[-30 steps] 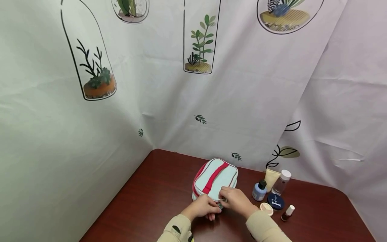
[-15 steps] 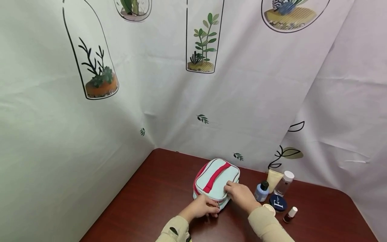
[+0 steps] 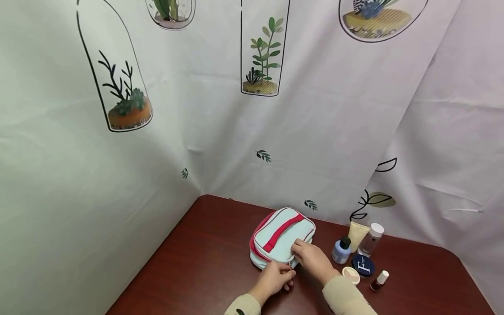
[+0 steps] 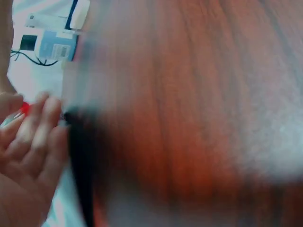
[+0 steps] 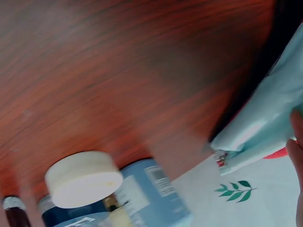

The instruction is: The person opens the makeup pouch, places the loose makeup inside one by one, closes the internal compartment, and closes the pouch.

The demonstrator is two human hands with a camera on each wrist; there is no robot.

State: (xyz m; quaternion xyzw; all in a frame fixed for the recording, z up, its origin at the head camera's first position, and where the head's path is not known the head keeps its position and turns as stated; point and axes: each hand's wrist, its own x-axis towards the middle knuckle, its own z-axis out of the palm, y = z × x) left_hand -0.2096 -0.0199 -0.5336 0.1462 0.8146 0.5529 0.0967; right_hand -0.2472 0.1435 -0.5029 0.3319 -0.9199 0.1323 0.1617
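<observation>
A pale blue cosmetic bag (image 3: 284, 236) with a red handle and red trim stands on the table. My left hand (image 3: 274, 277) is at its front edge, thumb and fingers pinching the zip pull; a red bit of it, the zip pull (image 4: 25, 109), shows between them in the left wrist view. My right hand (image 3: 313, 261) grips the front right edge of the lid with curled fingers. In the right wrist view its fingertips (image 5: 297, 150) lie against the pale fabric, and a gap shows along the bag's side near its metal zip end (image 5: 220, 158).
Right of the bag stand a blue bottle (image 3: 341, 250) with a black cap, a cream tube (image 3: 357, 236) and a clear bottle (image 3: 371, 239) with a white cap. Nearer me are a navy compact (image 3: 363, 265), a round pale palette (image 3: 351, 275) and a nail polish bottle (image 3: 379, 281).
My left hand has slid right along the bag's front edge. My right hand has moved a little right, away from where both hands met. The bag has shifted slightly.
</observation>
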